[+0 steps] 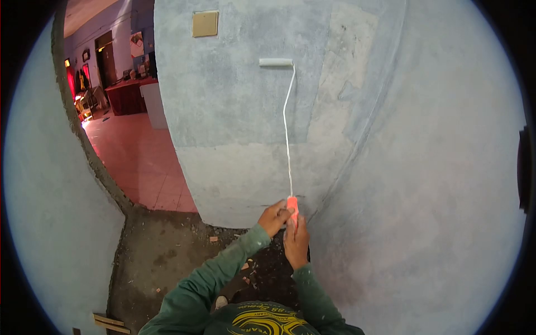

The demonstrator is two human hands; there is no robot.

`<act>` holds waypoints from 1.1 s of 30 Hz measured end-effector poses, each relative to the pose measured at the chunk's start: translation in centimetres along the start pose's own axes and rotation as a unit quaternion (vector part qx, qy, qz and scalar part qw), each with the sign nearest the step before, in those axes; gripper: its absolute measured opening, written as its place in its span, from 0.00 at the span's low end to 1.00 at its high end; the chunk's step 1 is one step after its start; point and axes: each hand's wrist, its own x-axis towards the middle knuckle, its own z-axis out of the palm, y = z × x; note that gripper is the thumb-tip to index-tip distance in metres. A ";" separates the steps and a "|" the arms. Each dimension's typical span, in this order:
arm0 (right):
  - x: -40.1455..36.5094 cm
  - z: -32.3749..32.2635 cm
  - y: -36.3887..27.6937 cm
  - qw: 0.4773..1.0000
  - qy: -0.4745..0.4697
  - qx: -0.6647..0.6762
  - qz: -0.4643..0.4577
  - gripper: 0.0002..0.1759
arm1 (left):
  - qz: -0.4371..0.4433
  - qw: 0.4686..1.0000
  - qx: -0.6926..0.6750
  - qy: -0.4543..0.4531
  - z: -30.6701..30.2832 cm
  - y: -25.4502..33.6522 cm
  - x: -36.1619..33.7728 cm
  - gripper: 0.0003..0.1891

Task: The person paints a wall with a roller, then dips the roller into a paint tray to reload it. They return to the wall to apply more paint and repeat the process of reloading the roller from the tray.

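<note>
A paint roller (288, 134) with a white sleeve, a long thin white rod and an orange-pink handle reaches up in front of me. Its roller head lies against the pale blue-grey wall (234, 95), below a beige switch plate (205, 24). My left hand (273, 218) is closed at the upper part of the handle, from the left side. Just below and to the right, my right hand (296, 243) wraps round the lower handle. Both wrists come out of green sleeves spotted with paint.
On the left, a doorway opens to a room with a pinkish tiled floor (139, 162) and a red-covered table (124, 97). Small rubble lies on the rough dark floor (162, 251). Wood pieces (111, 322) sit at bottom left. Another wall (435, 184) closes the right side.
</note>
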 end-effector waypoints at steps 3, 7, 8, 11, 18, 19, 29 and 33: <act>1.2 0.5 -2.3 0.999 0.011 0.043 0.008 0.15 | 0.003 0.999 0.045 0.008 -0.8 3.2 0.5 0.13; 6.8 0.9 -10.3 0.995 0.028 0.065 -0.063 0.15 | 0.116 0.986 0.114 0.024 -3.2 11.4 5.0 0.10; 8.1 1.1 -11.7 0.995 0.032 0.065 -0.067 0.15 | 0.118 0.988 0.093 0.019 -3.9 13.3 6.1 0.11; 10.3 1.9 -14.3 0.992 0.003 0.107 -0.061 0.15 | 0.112 0.993 0.041 0.009 -5.1 17.1 7.5 0.11; 9.0 4.6 -12.2 0.995 0.013 0.091 -0.041 0.16 | 0.091 0.995 0.039 0.012 -7.2 13.6 6.8 0.11; 8.3 5.0 -11.3 0.996 0.016 0.083 -0.028 0.17 | 0.087 0.995 0.037 0.013 -7.4 12.3 6.3 0.11; 2.1 6.9 -8.1 0.996 0.035 0.077 -0.002 0.10 | 0.058 0.995 0.076 0.001 -7.9 7.8 0.7 0.12; 5.6 8.1 -11.6 0.993 0.046 0.085 -0.066 0.10 | 0.089 0.995 0.049 0.002 -9.7 11.5 3.1 0.11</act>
